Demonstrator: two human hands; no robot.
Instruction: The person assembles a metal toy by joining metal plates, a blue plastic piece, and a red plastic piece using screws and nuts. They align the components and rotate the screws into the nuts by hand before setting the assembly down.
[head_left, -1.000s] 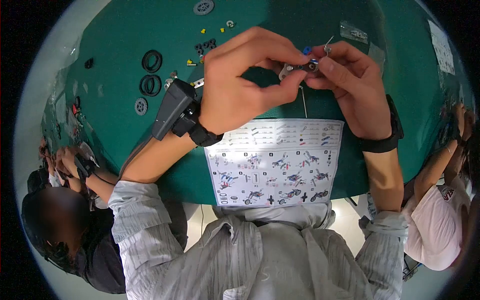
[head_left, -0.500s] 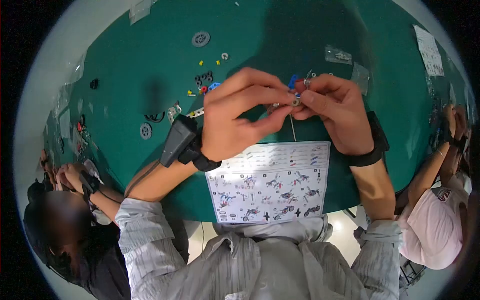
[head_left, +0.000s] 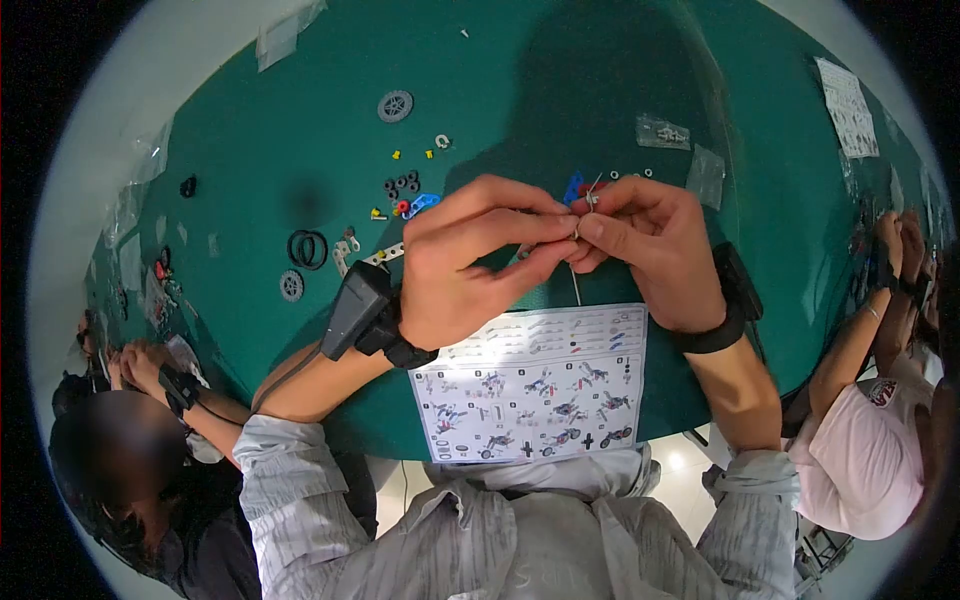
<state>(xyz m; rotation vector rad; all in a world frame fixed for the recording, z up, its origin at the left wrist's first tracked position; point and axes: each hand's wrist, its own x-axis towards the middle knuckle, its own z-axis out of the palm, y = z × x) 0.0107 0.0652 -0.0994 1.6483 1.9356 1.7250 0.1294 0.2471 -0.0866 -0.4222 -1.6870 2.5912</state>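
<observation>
Left hand (head_left: 472,255), right hand (head_left: 655,245) pinch part (head_left: 576,233) beyond sheet (head_left: 530,385).

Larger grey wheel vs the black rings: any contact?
Apart. The head view shows a wide strip of bare green table between the larger grey wheel and the black rings.

The left hand (head_left: 480,262) and right hand (head_left: 655,255) are pinching a small part (head_left: 577,228), mostly hidden, over the green table (head_left: 250,130), where a printed sheet (head_left: 530,385) is lying between the forearms (head_left: 325,382)
</observation>
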